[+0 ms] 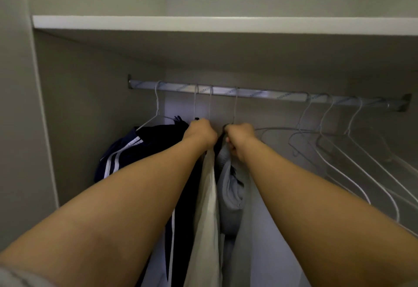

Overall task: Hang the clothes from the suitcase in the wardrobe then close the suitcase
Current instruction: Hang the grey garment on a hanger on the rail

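Observation:
Both arms reach into the wardrobe under the metal rail (260,94). My left hand (200,134) grips the top of a hung garment, with a cream garment (208,207) dropping from below it. My right hand (239,138) grips the top of a grey garment (233,196) on a wire hanger hooked on the rail. A navy jacket with white stripes (126,151) hangs at the left on its own hanger. The suitcase is out of view.
Three bare white wire hangers (352,151) hang on the right part of the rail. A white shelf (226,25) runs above. The wardrobe's side wall (74,117) stands close on the left.

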### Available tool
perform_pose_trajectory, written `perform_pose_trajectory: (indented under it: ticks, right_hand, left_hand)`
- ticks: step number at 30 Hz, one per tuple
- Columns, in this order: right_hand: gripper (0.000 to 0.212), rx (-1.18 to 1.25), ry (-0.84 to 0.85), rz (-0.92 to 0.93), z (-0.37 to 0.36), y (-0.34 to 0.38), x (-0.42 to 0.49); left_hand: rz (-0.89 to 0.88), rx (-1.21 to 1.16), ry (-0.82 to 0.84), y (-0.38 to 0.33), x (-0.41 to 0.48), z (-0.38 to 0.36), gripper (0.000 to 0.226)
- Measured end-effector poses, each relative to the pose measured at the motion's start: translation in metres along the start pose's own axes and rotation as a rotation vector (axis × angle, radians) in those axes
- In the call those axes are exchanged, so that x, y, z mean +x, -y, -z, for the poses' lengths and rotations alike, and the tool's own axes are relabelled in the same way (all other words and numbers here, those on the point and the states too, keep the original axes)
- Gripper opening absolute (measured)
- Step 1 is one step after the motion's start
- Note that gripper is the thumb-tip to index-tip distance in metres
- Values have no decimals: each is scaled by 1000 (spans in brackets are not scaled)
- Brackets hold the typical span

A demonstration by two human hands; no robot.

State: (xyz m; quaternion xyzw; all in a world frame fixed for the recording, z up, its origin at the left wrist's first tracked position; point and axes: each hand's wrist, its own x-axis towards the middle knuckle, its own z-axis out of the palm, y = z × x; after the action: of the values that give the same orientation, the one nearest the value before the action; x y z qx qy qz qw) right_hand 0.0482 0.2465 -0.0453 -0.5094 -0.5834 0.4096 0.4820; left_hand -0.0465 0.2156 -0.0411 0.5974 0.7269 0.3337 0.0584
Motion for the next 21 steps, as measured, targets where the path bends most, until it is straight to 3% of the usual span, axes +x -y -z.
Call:
perform_pose_trajectory:
  ticks: [6,21]
  right_hand:
    - [24,2,267,-58,-46,-12,-61]
    - [13,-225,1057,-235,-202,-112,-305]
  left_hand:
    - [159,-91,-104,44,-62,15,22]
    - [888,-55,-314,226,-345,49,24]
